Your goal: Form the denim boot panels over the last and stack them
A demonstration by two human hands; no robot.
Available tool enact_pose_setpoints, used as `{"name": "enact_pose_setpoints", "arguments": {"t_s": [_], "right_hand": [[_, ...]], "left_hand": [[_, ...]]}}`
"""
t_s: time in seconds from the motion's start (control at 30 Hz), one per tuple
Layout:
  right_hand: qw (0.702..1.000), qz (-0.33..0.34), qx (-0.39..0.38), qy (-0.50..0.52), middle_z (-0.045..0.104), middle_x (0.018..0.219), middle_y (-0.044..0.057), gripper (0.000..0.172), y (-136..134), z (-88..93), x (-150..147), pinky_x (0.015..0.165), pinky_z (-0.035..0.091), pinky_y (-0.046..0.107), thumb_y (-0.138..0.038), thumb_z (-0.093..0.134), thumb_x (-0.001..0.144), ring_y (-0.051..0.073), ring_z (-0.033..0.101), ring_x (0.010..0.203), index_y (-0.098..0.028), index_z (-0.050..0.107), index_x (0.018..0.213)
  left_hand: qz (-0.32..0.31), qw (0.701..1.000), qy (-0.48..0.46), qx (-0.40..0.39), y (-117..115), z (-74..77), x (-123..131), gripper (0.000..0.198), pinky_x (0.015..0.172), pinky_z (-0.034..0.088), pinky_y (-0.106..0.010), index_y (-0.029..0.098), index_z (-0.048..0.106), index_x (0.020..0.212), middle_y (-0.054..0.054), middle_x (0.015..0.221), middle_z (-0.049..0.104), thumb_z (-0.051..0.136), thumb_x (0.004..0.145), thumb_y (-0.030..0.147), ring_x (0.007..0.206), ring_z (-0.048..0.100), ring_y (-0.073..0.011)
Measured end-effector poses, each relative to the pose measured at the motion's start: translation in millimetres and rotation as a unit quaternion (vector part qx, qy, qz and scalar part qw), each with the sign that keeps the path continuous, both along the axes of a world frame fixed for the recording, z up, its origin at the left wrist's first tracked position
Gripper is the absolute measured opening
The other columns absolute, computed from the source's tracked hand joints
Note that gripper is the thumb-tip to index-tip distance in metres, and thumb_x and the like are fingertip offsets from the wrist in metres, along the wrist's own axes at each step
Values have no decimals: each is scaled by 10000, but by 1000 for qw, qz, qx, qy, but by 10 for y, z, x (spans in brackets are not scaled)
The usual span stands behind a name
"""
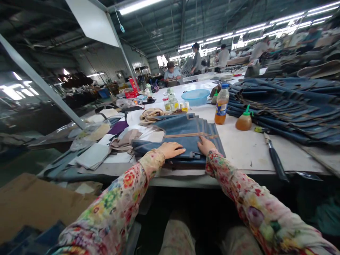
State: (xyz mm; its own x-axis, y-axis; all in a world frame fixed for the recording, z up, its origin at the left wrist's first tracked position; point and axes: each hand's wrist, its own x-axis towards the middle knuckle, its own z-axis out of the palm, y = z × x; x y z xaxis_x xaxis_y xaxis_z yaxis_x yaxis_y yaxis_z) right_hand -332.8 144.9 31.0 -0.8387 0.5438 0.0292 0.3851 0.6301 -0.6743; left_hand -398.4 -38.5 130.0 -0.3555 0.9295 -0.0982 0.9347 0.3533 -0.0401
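A stack of blue fabric panels (183,127) with a tan strip across it lies in front of me on the table. My left hand (172,150) rests flat on the panels near their front left, fingers stretched out and together. My right hand (205,145) lies on the right part of the same stack, fingers extended over the top panel near the tan strip. Both hands are open and neither has lifted anything. The panels' right edges are fanned out in steps.
To the right are a drink bottle (221,108), a squeeze bottle (243,121) with a green nozzle, a black-handled tool (276,159) and a large pile of blue pieces (287,106). Behind stand a blue basin (196,96) and jars (172,102). Scraps (95,156) lie left. People work farther back.
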Motion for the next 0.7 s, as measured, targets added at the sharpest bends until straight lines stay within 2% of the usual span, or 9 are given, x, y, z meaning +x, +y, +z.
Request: {"name": "enact_pose_setpoints", "arguments": {"t_s": [0.1, 0.17, 0.27, 0.33, 0.43, 0.57, 0.63, 0.7], "right_hand": [[999, 9, 29, -27, 561, 1157, 136, 485, -6, 7, -18, 907, 389, 349, -272, 392, 834, 249, 543, 1036, -139, 398, 1300], [998, 13, 45, -40, 559, 1166, 124, 480, -15, 32, -20, 899, 395, 334, -284, 374, 844, 237, 548, 1031, -158, 392, 1306], [996, 18, 69, -54, 559, 1170, 110, 480, -43, 50, -13, 886, 401, 318, -302, 357, 852, 222, 553, 1024, -181, 379, 1316], [994, 20, 84, -64, 569, 1154, 109, 479, -72, 53, -14, 871, 407, 319, -311, 349, 854, 219, 562, 1006, -189, 378, 1317], [991, 23, 107, -82, 587, 1122, 115, 474, -111, 49, -24, 837, 421, 331, -315, 335, 856, 222, 582, 963, -196, 387, 1312], [984, 38, 142, -97, 576, 1141, 128, 476, -130, 29, -28, 808, 427, 332, -317, 319, 857, 224, 589, 947, -186, 396, 1307], [981, 50, 160, -100, 574, 1139, 148, 479, -134, 18, -27, 791, 429, 333, -312, 311, 856, 228, 594, 935, -165, 408, 1301], [977, 64, 180, -97, 581, 1113, 181, 489, -136, 6, -30, 754, 432, 340, -313, 319, 848, 239, 603, 903, -133, 427, 1290]], "left_hand": [[-65, 998, -2, -19, -148, -142, -148, 461, 929, 364, -340, 233, 477, 1209, -33, 1234, 526, 458, 825, 488, 1113, 476, -209], [-84, 995, 41, -23, -221, -136, -203, 399, 927, 334, -342, 237, 469, 1223, -28, 1225, 540, 465, 841, 352, 1100, 476, -203], [-60, 992, 110, -10, -294, -122, -249, 387, 916, 307, -352, 249, 493, 1200, -26, 1169, 578, 357, 855, 140, 1077, 476, -189], [-25, 993, 115, -18, -312, -148, -271, 419, 901, 315, -360, 263, 500, 1193, -26, 1154, 585, 339, 843, 100, 1068, 478, -196], [27, 996, 72, -54, -302, -197, -265, 419, 866, 357, -345, 279, 526, 1158, -12, 1135, 598, 387, 810, 94, 1026, 511, -191], [61, 996, 55, -20, -396, -181, -37, 396, 965, 302, -356, 282, 497, 1179, 12, 1206, 551, 419, 815, 147, 1112, 456, -173], [52, 996, 57, 35, -578, -155, 198, 387, 995, 272, -364, 261, 448, 1228, -6, 1272, 492, 417, 844, 222, 1166, 407, -172], [30, 995, 54, 75, -874, -126, 481, 400, 987, 289, -356, 238, 423, 1251, -27, 1298, 466, 426, 856, 299, 1178, 398, -177]]}}
